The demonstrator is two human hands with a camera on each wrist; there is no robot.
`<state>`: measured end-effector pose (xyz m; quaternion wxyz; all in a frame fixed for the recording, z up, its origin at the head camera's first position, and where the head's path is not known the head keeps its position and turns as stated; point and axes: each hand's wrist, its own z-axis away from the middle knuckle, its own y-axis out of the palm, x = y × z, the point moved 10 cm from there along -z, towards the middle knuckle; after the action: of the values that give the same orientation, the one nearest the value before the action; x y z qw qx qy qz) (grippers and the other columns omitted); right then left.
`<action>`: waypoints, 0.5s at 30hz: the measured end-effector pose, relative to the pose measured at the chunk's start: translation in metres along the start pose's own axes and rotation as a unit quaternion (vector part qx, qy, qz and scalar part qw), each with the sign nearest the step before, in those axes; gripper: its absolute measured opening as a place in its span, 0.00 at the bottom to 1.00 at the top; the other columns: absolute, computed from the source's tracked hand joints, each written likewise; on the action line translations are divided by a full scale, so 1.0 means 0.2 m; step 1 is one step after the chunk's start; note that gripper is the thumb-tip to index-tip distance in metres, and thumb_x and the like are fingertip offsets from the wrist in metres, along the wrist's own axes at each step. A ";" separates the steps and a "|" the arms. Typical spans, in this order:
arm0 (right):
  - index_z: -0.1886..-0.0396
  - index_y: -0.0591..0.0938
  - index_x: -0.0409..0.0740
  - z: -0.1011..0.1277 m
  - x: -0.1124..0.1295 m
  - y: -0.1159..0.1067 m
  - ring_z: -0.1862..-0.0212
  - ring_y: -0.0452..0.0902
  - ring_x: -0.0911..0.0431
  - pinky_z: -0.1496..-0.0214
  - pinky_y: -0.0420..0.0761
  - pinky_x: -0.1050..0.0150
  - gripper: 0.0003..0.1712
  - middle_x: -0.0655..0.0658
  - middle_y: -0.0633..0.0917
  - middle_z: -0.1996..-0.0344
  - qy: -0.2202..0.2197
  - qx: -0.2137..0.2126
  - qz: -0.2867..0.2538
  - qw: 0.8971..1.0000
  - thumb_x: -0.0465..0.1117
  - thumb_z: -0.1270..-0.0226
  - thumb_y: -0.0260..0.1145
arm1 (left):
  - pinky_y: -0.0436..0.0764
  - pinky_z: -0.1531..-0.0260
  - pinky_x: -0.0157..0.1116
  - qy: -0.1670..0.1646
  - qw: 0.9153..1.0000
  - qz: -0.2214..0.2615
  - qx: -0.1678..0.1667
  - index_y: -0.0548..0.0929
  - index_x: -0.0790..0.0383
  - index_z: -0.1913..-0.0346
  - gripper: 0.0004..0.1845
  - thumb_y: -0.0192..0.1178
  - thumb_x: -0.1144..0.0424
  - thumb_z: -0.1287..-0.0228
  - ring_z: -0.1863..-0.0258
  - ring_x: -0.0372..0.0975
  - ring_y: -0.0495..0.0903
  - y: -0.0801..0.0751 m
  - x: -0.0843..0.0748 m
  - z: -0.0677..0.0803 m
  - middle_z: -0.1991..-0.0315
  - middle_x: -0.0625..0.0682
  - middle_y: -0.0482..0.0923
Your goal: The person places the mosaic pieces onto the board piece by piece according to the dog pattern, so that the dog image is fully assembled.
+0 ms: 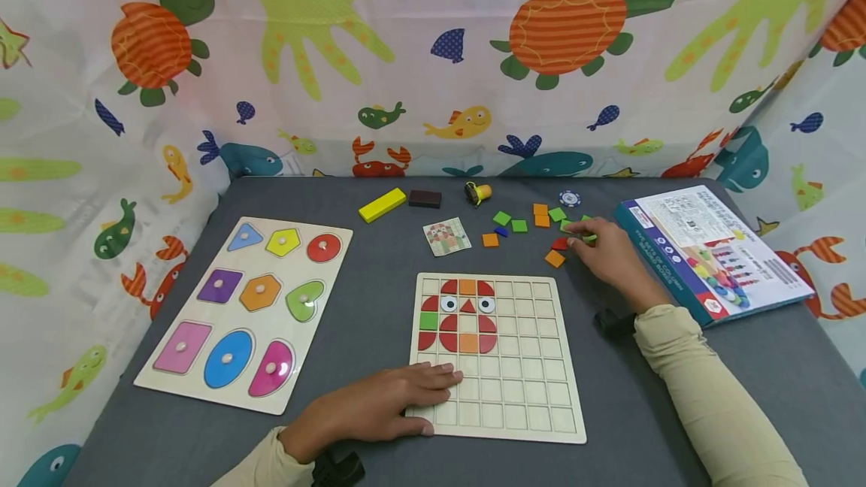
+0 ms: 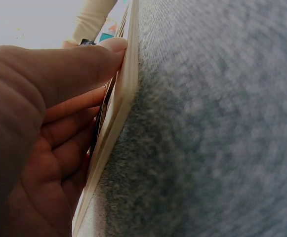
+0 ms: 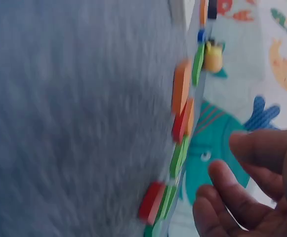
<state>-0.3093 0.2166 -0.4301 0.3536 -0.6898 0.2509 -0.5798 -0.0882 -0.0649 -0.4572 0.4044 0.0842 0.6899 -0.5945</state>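
Observation:
A square wooden grid board (image 1: pixel 514 367) lies on the grey table, its upper left cells filled with red, orange and green tiles and two eye pieces. Across its lower left corner rests my left hand (image 1: pixel 399 400), fingers extended; the left wrist view shows the thumb (image 2: pixel 84 69) at the board's edge. Over the loose tiles by the box hovers my right hand (image 1: pixel 605 250), close to green tiles and a red tile (image 1: pixel 559 243). In the right wrist view its thumb and fingers (image 3: pixel 232 192) are apart with nothing between them.
A shape puzzle board (image 1: pixel 223 352) lies at left. A picture card (image 1: pixel 447 237), yellow block (image 1: pixel 382 205), dark block (image 1: pixel 425 199), small yellow-and-black toy (image 1: pixel 477 193) and poker chip (image 1: pixel 570 198) lie toward the back. At right is a flat box (image 1: pixel 724 254); a patterned curtain (image 1: pixel 419 111) hangs behind.

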 end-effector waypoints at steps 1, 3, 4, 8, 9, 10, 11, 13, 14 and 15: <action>0.44 0.80 0.33 -0.01 -0.03 -0.02 0.48 0.71 0.38 0.47 0.73 0.40 0.17 0.30 0.76 0.47 0.010 -0.005 0.005 1.000 0.35 0.29 0.60 | 0.65 0.36 0.39 0.000 1.000 0.000 0.000 0.68 0.60 0.30 0.30 0.62 0.57 0.32 0.28 0.39 0.58 0.00 0.00 0.00 0.28 0.47 0.61; 0.42 0.79 0.32 -0.03 -0.07 -0.04 0.48 0.69 0.37 0.47 0.71 0.39 0.18 0.28 0.74 0.46 0.028 -0.007 0.020 0.999 0.34 0.29 0.59 | 0.65 0.36 0.39 0.001 1.000 0.000 -0.001 0.69 0.60 0.30 0.30 0.62 0.57 0.32 0.28 0.39 0.58 0.00 0.00 0.00 0.28 0.47 0.61; 0.42 0.78 0.32 -0.03 -0.09 -0.04 0.50 0.69 0.37 0.48 0.71 0.40 0.19 0.28 0.73 0.46 0.038 -0.002 0.027 0.999 0.34 0.29 0.59 | 0.65 0.36 0.39 0.001 1.000 0.000 -0.001 0.69 0.60 0.30 0.30 0.62 0.57 0.32 0.28 0.39 0.58 0.00 0.00 0.00 0.28 0.47 0.61; 0.41 0.78 0.31 -0.04 -0.16 -0.02 0.61 0.71 0.43 0.64 0.73 0.51 0.20 0.32 0.75 0.60 0.062 0.029 0.044 0.997 0.33 0.31 0.59 | 0.65 0.36 0.39 0.002 1.000 -0.001 -0.001 0.69 0.61 0.30 0.30 0.62 0.57 0.32 0.28 0.40 0.58 0.01 0.00 0.00 0.28 0.47 0.61; 0.41 0.78 0.31 -0.04 -0.17 -0.02 0.64 0.70 0.45 0.68 0.71 0.55 0.20 0.33 0.75 0.62 0.064 0.037 0.046 0.996 0.33 0.31 0.60 | 0.65 0.36 0.39 0.002 1.000 -0.001 -0.001 0.69 0.60 0.30 0.30 0.62 0.57 0.32 0.28 0.40 0.58 0.01 0.00 0.00 0.28 0.47 0.61; 0.41 0.79 0.31 -0.04 -0.18 -0.02 0.66 0.70 0.45 0.70 0.70 0.56 0.20 0.34 0.75 0.64 0.065 0.043 0.047 0.996 0.33 0.31 0.60 | 0.65 0.36 0.39 0.002 1.000 -0.001 -0.001 0.69 0.60 0.30 0.30 0.62 0.56 0.32 0.28 0.40 0.58 0.01 0.00 0.00 0.28 0.47 0.61; 0.41 0.79 0.31 -0.04 -0.18 -0.01 0.66 0.70 0.46 0.70 0.70 0.57 0.20 0.33 0.76 0.64 0.065 0.048 0.047 0.996 0.33 0.31 0.60 | 0.65 0.36 0.39 0.002 1.000 -0.001 -0.001 0.69 0.60 0.30 0.30 0.62 0.57 0.32 0.28 0.40 0.58 0.00 0.00 0.00 0.28 0.47 0.61; 0.41 0.78 0.31 -0.05 -0.18 -0.01 0.65 0.71 0.45 0.69 0.71 0.57 0.21 0.31 0.77 0.59 0.065 0.054 0.045 0.995 0.33 0.32 0.60 | 0.65 0.36 0.39 0.001 1.000 -0.001 -0.002 0.69 0.61 0.30 0.30 0.62 0.57 0.32 0.28 0.40 0.58 0.00 0.00 0.00 0.28 0.47 0.61; 0.41 0.78 0.31 -0.05 -0.18 -0.01 0.64 0.72 0.45 0.67 0.71 0.57 0.21 0.30 0.78 0.55 0.066 0.056 0.046 0.995 0.33 0.32 0.60 | 0.65 0.36 0.39 0.001 1.000 0.000 -0.003 0.69 0.60 0.30 0.30 0.62 0.56 0.32 0.28 0.40 0.57 0.00 0.00 0.00 0.28 0.47 0.61; 0.40 0.78 0.31 -0.05 -0.18 0.00 0.63 0.72 0.44 0.66 0.72 0.56 0.21 0.29 0.77 0.52 0.067 0.059 0.046 0.995 0.33 0.32 0.60 | 0.65 0.36 0.40 0.001 1.000 0.000 -0.003 0.69 0.61 0.30 0.30 0.62 0.56 0.32 0.28 0.40 0.57 0.00 0.00 0.00 0.28 0.47 0.61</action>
<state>-0.3274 0.2424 -0.4514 0.4022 -0.6151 0.2708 -0.6217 -0.0877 -0.0646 -0.4566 0.4043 0.0839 0.6918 -0.5924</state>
